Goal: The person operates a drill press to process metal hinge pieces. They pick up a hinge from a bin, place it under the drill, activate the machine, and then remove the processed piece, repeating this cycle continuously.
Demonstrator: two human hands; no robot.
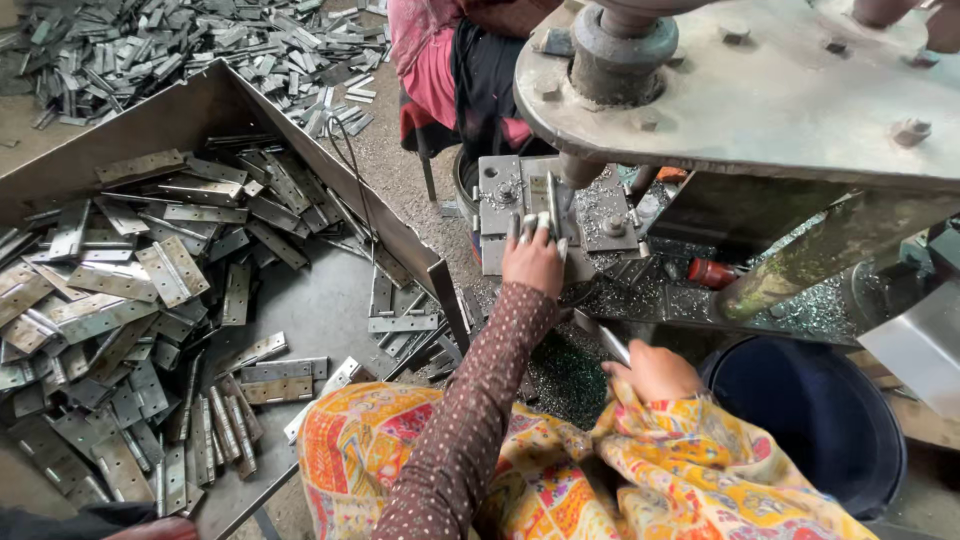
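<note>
The person's left hand [534, 262] is reaching forward to the press [740, 90], its fingers lying over a narrow metal strip [551, 215] that is standing on the small steel block [520, 205] under the press's round shaft [620, 45]. The grip there is pressed around the strip, fingertips touching the block. The right hand [655, 372] is resting lower, nearer the body than the press, just beside the dark bucket [815, 420]; its grip is pinching the end of a flat metal piece [605, 338] that is pointing up toward the block. A patterned cloth [690, 470] is covering the lap below that hand.

Left of the press, a big steel tray [320, 300] is holding a heap of flat hinge plates [110, 300], many of them lying crosswise over one another. Beyond the tray, farther from the press, more plates [200, 45] are lying scattered on the floor. Metal shavings [800, 305] are spread on the surface under the press. Another person in pink clothing [430, 60] is sitting behind the block.
</note>
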